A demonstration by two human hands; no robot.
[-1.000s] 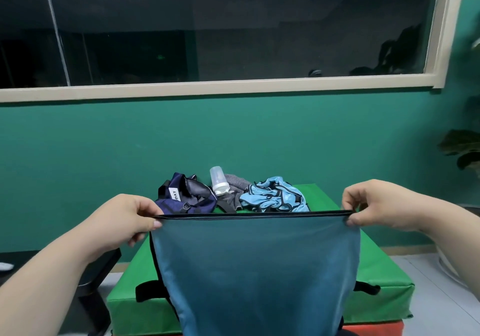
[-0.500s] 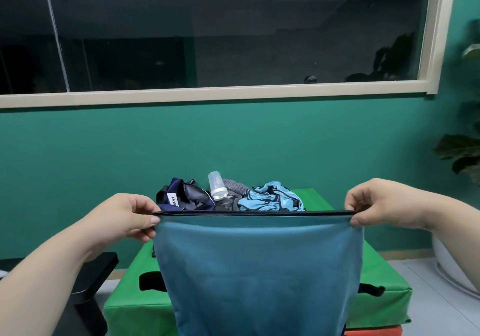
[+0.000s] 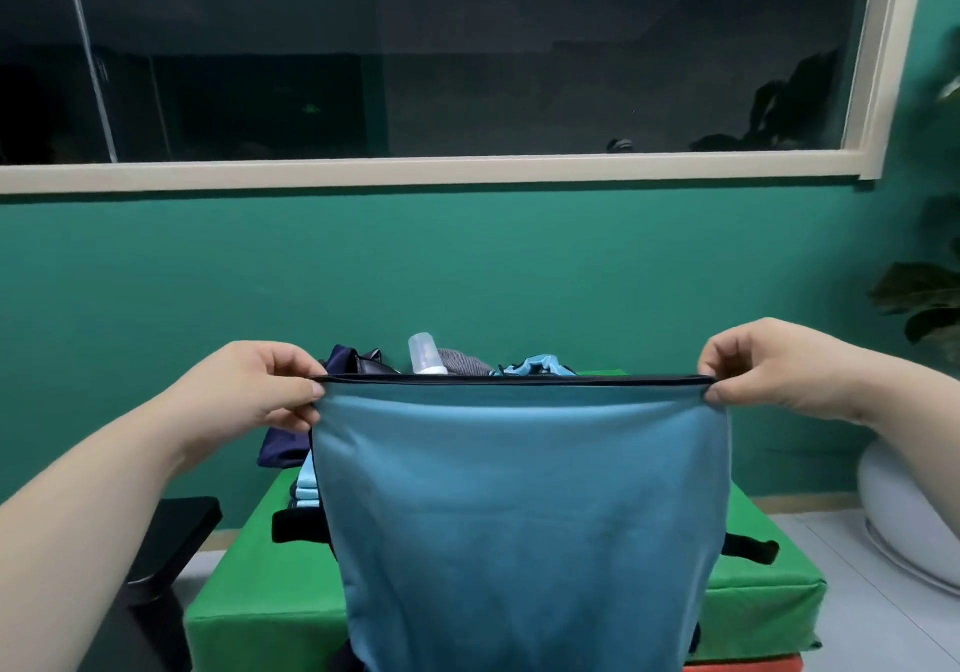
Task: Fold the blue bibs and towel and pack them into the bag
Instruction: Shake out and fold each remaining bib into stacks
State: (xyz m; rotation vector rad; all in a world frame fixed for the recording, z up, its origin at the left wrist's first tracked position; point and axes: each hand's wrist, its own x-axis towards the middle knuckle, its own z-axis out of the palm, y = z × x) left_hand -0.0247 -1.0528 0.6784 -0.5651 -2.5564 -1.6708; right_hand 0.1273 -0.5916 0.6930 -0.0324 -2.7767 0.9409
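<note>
Teal wall (image 3: 467,266) beneath a dark window (image 3: 467,48), green padded surface (image 3: 249,598) in front, left hand (image 3: 260,391) and right hand (image 3: 769,370) each pinching a top corner of the blue bib (image 3: 519,505), stretched taut, hanging over the surface, clear bottle (image 3: 423,354) and crumpled cloths (image 3: 540,364) behind.

Blue cloth (image 3: 519,515) with black top hem, pulled taut and upright.
In front of green pad (image 3: 244,578); crumpled light-blue cloth (image 3: 540,365) on the pad behind, folded light-blue stack (image 3: 307,484) at left.

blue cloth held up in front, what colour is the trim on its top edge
Black trim on the blue cloth, clearest in the head view.
</note>
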